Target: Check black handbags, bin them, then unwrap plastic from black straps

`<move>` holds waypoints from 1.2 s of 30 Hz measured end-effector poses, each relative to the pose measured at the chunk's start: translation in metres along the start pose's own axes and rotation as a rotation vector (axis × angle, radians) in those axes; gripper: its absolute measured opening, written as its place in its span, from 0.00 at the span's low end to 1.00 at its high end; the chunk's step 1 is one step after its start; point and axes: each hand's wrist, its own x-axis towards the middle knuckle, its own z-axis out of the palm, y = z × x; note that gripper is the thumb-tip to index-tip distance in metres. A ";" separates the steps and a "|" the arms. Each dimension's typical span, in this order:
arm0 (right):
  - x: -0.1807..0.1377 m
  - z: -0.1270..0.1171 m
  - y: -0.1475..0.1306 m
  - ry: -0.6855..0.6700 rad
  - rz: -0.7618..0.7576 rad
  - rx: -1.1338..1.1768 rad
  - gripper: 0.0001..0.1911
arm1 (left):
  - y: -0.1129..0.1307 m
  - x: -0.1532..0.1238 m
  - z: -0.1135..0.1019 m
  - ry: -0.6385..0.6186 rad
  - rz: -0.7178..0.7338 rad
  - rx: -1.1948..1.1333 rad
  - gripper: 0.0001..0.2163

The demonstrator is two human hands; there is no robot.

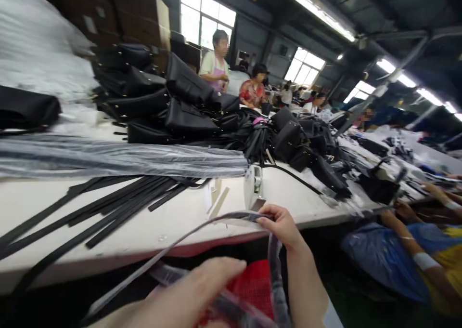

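Observation:
A long dark strap in a clear plastic sleeve (212, 218) loops over the table's front edge and hangs down on both sides. My right hand (277, 224) pinches it between thumb and fingers, just in front of a tape dispenser (250, 188). Lower and closer to me, my left hand (202, 287) is blurred, one digit pointing right. Plastic-covered strap passes beneath that hand; whether its hidden fingers grip it cannot be seen. Red fabric (252, 282) shows between my hands.
Loose black straps (122, 210) and a long plastic-wrapped bundle (119, 157) lie on the white table (296, 198). Black bags (191, 118) are piled behind. At right, a co-worker's arms (407, 236) reach to the table edge. Other people stand or sit across the table.

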 end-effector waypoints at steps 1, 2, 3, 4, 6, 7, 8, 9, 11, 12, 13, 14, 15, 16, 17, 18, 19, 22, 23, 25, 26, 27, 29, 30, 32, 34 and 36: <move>-0.003 -0.003 0.003 -0.005 0.001 -0.039 0.09 | 0.006 0.007 -0.011 0.035 -0.035 -0.098 0.20; -0.006 -0.007 0.006 -0.004 0.005 -0.073 0.10 | 0.009 0.014 -0.022 0.099 -0.091 -0.231 0.18; -0.009 -0.010 0.010 0.002 0.012 -0.098 0.10 | 0.010 0.022 -0.030 0.181 -0.162 -0.392 0.17; -0.011 -0.012 0.014 0.014 0.021 -0.115 0.10 | 0.008 0.029 -0.036 0.255 -0.233 -0.566 0.15; -0.014 -0.016 0.023 0.032 0.039 -0.130 0.11 | -0.003 0.040 -0.043 0.331 -0.343 -0.870 0.16; -0.014 -0.017 0.027 0.036 0.044 -0.131 0.12 | -0.010 0.043 -0.045 0.362 -0.385 -0.972 0.16; -0.014 -0.017 0.031 0.035 0.049 -0.129 0.12 | -0.017 0.045 -0.046 0.390 -0.417 -1.040 0.17; -0.013 -0.017 0.034 0.034 0.053 -0.126 0.12 | -0.025 0.045 -0.046 0.411 -0.437 -1.082 0.18; -0.011 -0.017 0.038 0.023 0.062 -0.121 0.13 | -0.036 0.043 -0.045 0.428 -0.436 -1.121 0.18; -0.009 -0.016 0.040 0.016 0.064 -0.114 0.13 | -0.040 0.041 -0.045 0.422 -0.419 -1.130 0.18; -0.007 -0.015 0.041 0.006 0.064 -0.105 0.13 | -0.043 0.039 -0.045 0.412 -0.395 -1.135 0.18; -0.006 -0.013 0.041 -0.007 0.062 -0.095 0.13 | -0.044 0.038 -0.045 0.403 -0.369 -1.137 0.19; -0.004 -0.011 0.041 -0.018 0.057 -0.087 0.12 | -0.045 0.037 -0.046 0.402 -0.347 -1.138 0.19; -0.002 -0.009 0.040 -0.027 0.050 -0.081 0.12 | -0.045 0.036 -0.046 0.410 -0.332 -1.135 0.19; -0.001 -0.006 0.040 -0.035 0.044 -0.077 0.12 | -0.044 0.035 -0.047 0.423 -0.321 -1.128 0.19; 0.001 -0.003 0.039 -0.041 0.038 -0.076 0.11 | -0.043 0.034 -0.049 0.439 -0.313 -1.119 0.19; 0.002 -0.001 0.037 -0.045 0.031 -0.076 0.11 | -0.042 0.034 -0.050 0.457 -0.309 -1.107 0.18; 0.005 0.005 0.034 -0.049 0.010 -0.076 0.10 | -0.041 0.033 -0.055 0.501 -0.305 -1.061 0.16; 0.006 0.006 0.033 -0.048 0.004 -0.076 0.10 | -0.041 0.032 -0.056 0.507 -0.303 -1.042 0.16; 0.006 0.007 0.031 -0.045 -0.006 -0.071 0.10 | -0.043 0.030 -0.057 0.513 -0.299 -1.006 0.15; 0.005 0.007 0.030 -0.043 -0.011 -0.066 0.10 | -0.045 0.030 -0.057 0.512 -0.297 -0.992 0.15; 0.005 0.006 0.029 -0.041 -0.016 -0.058 0.10 | -0.046 0.029 -0.057 0.515 -0.299 -0.980 0.15; 0.004 0.005 0.026 -0.045 -0.026 -0.038 0.10 | -0.049 0.028 -0.057 0.533 -0.321 -0.965 0.16; 0.003 0.004 0.025 -0.048 -0.030 -0.028 0.10 | -0.050 0.027 -0.058 0.544 -0.337 -0.958 0.16; 0.003 0.003 0.024 -0.050 -0.037 -0.011 0.10 | -0.050 0.026 -0.058 0.559 -0.361 -0.932 0.17; 0.002 0.003 0.023 -0.043 -0.040 -0.001 0.10 | -0.049 0.026 -0.058 0.562 -0.369 -0.886 0.18; 0.002 0.003 0.023 -0.036 -0.048 0.004 0.10 | -0.048 0.027 -0.058 0.561 -0.369 -0.839 0.18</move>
